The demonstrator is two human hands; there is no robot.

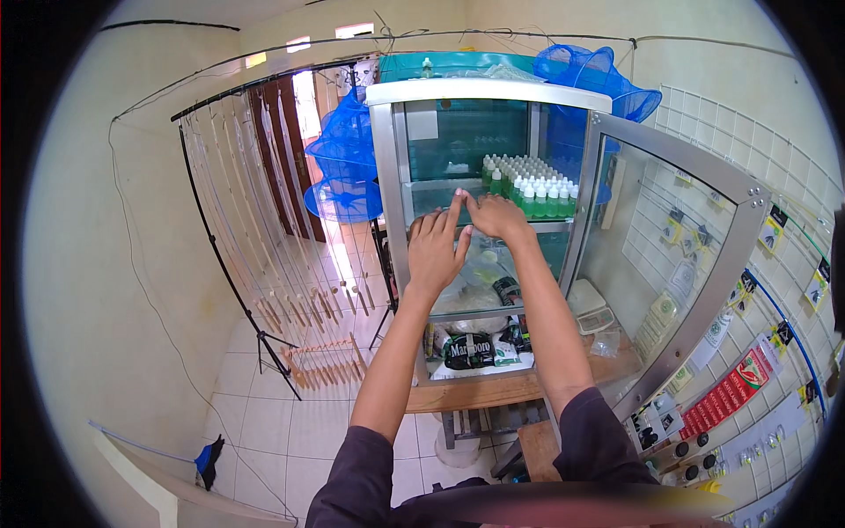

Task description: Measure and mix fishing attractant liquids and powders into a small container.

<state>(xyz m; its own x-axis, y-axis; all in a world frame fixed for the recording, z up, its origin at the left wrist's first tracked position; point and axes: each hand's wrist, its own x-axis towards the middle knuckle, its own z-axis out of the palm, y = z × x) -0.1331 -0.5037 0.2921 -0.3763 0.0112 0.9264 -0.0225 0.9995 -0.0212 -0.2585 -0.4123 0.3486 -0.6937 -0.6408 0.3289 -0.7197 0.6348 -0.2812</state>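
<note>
Both hands reach to the upper glass shelf of an aluminium-framed display cabinet point(485, 91). My left hand point(439, 247) is spread near the shelf's front edge, with nothing seen in it. Close on its right, my right hand point(492, 214) is bent at the fingers, the thumb and fingertips near my left forefinger; whether it holds something small cannot be told. Just beyond and right of it stand rows of small dropper bottles point(541, 201) with green liquid and white caps. A single bottle point(496, 183) stands at the left of the front rows.
The glass door point(660, 264) stands wide at the right, beside a wire grid point(719, 125) hung with packets. Plastic bags and packs point(469, 350) fill the lower shelves. A small scale point(589, 307) sits right of the cabinet. Blue mesh nets point(343, 158) and a rack of hanging lines point(264, 198) are at left.
</note>
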